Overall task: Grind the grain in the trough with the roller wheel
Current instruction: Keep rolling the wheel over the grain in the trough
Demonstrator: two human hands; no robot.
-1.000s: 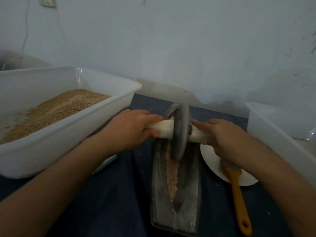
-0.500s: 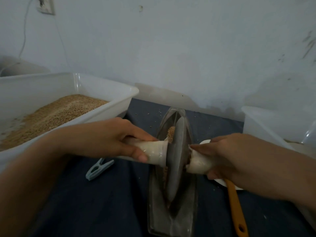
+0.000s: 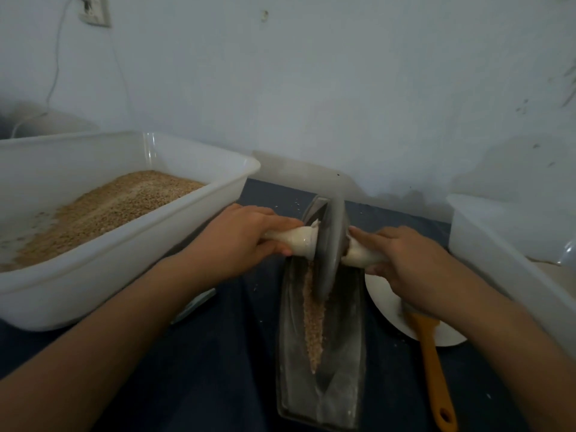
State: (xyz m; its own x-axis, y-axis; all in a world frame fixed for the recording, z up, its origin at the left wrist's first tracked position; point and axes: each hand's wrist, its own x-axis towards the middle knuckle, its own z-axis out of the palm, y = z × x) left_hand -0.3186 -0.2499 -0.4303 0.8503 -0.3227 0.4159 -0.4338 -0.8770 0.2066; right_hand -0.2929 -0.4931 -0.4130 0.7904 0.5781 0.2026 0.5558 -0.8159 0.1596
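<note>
Our left hand [image 3: 246, 241] and right hand [image 3: 405, 263] gripping the roller wheel [image 3: 330, 247] handles, wheel in the trough [image 3: 346, 385], grain [image 3: 313, 322] just nearer us.

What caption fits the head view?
Both hands, left hand and right hand, roll the roller wheel over grain.

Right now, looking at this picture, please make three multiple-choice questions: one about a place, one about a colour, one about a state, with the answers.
1. Where is the roller wheel?
A. in the trough's far half
B. in the left tub
C. on the plate

2. What colour is the brush handle?
A. blue
B. orange
C. black

3. How are the wheel's white handles held?
A. both free
B. one gripped
C. both gripped

Answers:
1 A, the disc stands in the trough beyond the line of grain.
2 B, it is plainly orange.
3 C, the left hand and the right hand each curl round a handle.
</note>
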